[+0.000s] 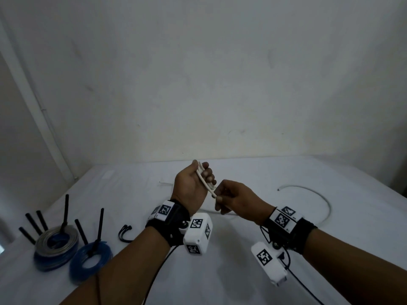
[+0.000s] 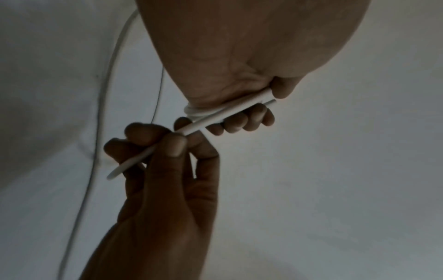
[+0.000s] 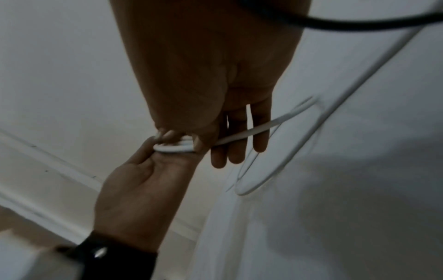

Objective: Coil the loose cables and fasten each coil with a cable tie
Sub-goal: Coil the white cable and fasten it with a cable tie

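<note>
A white cable (image 1: 206, 183) is being wound into loops above the table. My left hand (image 1: 193, 183) is raised and holds the small white coil (image 2: 215, 111) between thumb and curled fingers. Just to its right, my right hand (image 1: 231, 199) pinches the cable's running part (image 2: 153, 149) between thumb and fingers. The cable's loose tail (image 1: 317, 199) curves in a wide arc over the white table at the right. In the right wrist view the coil (image 3: 175, 147) sits in the left hand's grip (image 3: 134, 180) and the tail (image 3: 275, 163) trails down to the table.
Two tied coils lie at the left: a grey-and-blue one (image 1: 56, 245) and a blue one (image 1: 91, 257), black tie tails sticking up. Loose black cable ties (image 1: 124, 233) lie near my left wrist. A white wall stands behind the table (image 1: 242, 271).
</note>
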